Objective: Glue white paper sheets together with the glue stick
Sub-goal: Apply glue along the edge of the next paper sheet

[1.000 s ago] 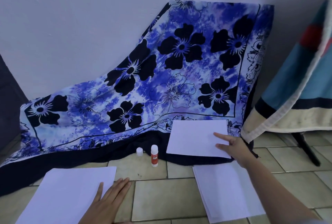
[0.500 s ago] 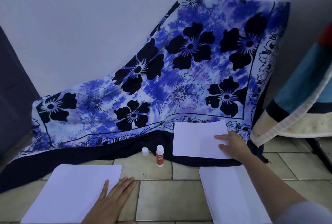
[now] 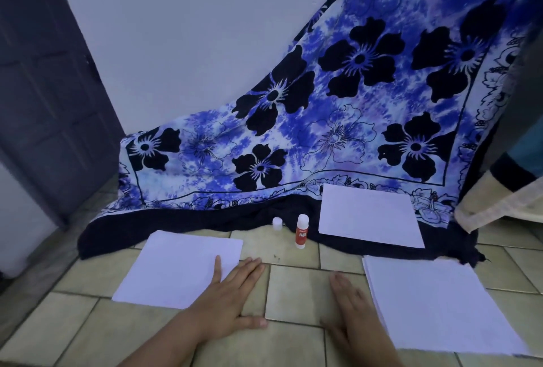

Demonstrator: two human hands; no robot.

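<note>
A white paper sheet (image 3: 179,268) lies on the tiled floor at the left; my left hand (image 3: 232,299) rests flat with its outer fingers over the sheet's right edge. My right hand (image 3: 357,319) lies flat on the tiles, just left of a stack of white sheets (image 3: 440,305). Another white sheet (image 3: 368,215) lies farther back on the dark hem of the cloth. A red-and-white glue stick (image 3: 301,231) stands upright and uncapped between the papers, with its white cap (image 3: 277,223) beside it on the left.
A blue floral cloth (image 3: 352,108) hangs from the wall onto the tiled floor (image 3: 293,287). A dark door (image 3: 44,87) stands at the left. A striped blanket (image 3: 505,190) hangs at the right edge.
My right hand has left the far sheet and come back to the floor beside the right stack. The view has swung to the left; my left hand has stayed on the left sheet.
</note>
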